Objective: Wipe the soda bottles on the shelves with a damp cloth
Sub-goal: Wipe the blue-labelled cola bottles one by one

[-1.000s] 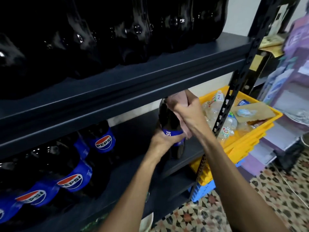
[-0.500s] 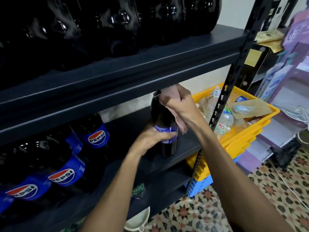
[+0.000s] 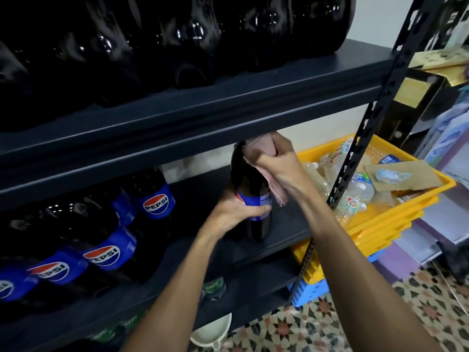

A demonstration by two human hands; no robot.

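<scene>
Yellow crates (image 3: 396, 224) stacked right of rack, holding empty clear plastic bottles (image 3: 355, 191) and brown cardboard piece (image 3: 406, 174); blue crate (image 3: 308, 290) beneath; patterned tile floor (image 3: 330, 326); pale bowl (image 3: 213, 331) at bottom.

Just two bare arms to go on, honestly. Long, lean left forearm (image 3: 177, 280), bare right down to the bottom edge of the shot. Same story with the right forearm (image 3: 355, 262), looking bulkier (closer to the wide-angle lens, so a pinch of salt there). Clear tendon ridges running along the inside of the right wrist. Bare left hand (image 3: 238, 212), a bit blurred around the fingers. Bare right hand (image 3: 281, 163), knuckles standing out sharply. Nails too small to make out.
</scene>
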